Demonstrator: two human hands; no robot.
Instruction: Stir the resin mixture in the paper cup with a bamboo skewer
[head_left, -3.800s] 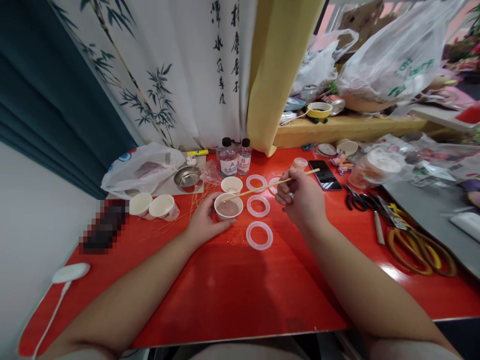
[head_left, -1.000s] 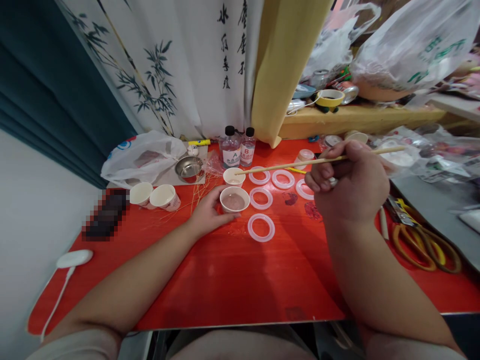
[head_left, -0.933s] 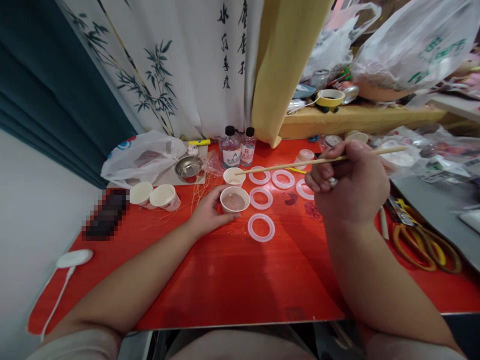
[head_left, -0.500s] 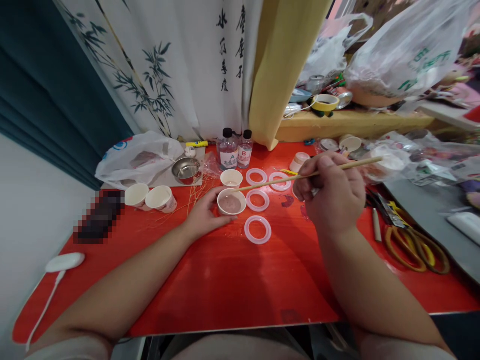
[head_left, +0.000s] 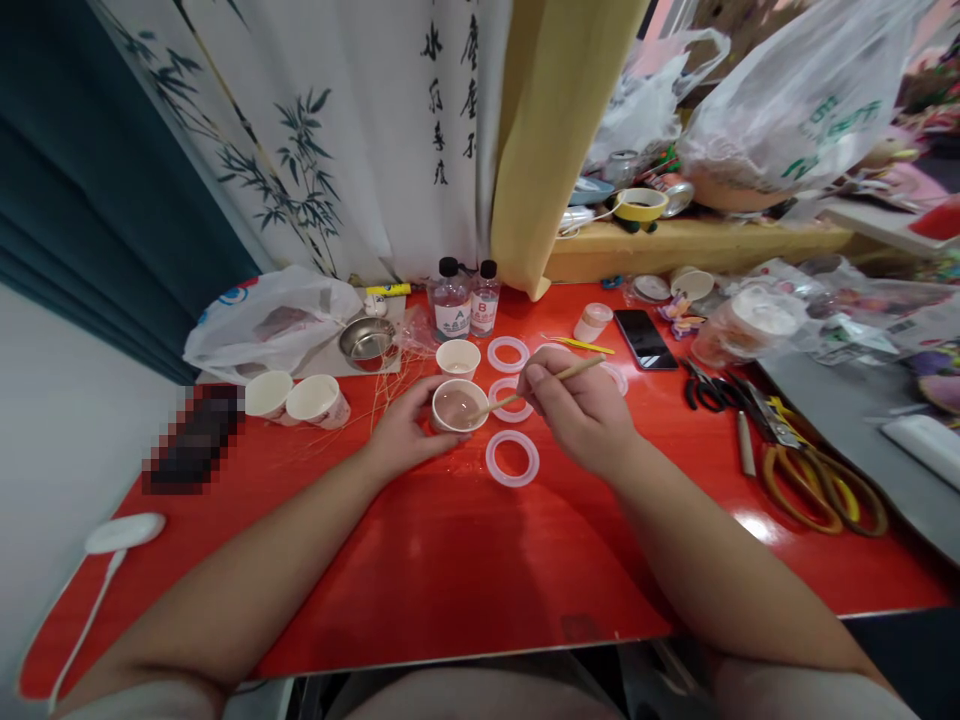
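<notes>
My left hand (head_left: pixel 403 436) curls round the near side of a small white paper cup (head_left: pixel 458 405) holding a pinkish-grey liquid, on the red table (head_left: pixel 465 570). My right hand (head_left: pixel 581 412) pinches a thin wooden stick (head_left: pixel 541 386), whose far tip dips into that cup. White ring moulds lie beside the cup: one (head_left: pixel 512 458) just in front of my right hand, one (head_left: pixel 508 353) behind it, one partly hidden under the stick. A second paper cup (head_left: pixel 457 357) stands right behind the first. Two small bottles marked A (head_left: pixel 451 303) and B (head_left: pixel 485 299) stand further back.
Two more paper cups (head_left: pixel 296 397) and a steel bowl (head_left: pixel 367 340) lie left, by a white plastic bag (head_left: pixel 274 320). A phone (head_left: pixel 645 339), pliers, and large scissors (head_left: pixel 817 480) lie right. A cluttered wooden shelf (head_left: pixel 697 240) and curtains stand behind the table.
My right hand has come down and left from over the rings, and the stick's tip has dropped into the cup. The left hand has stayed on the cup.
</notes>
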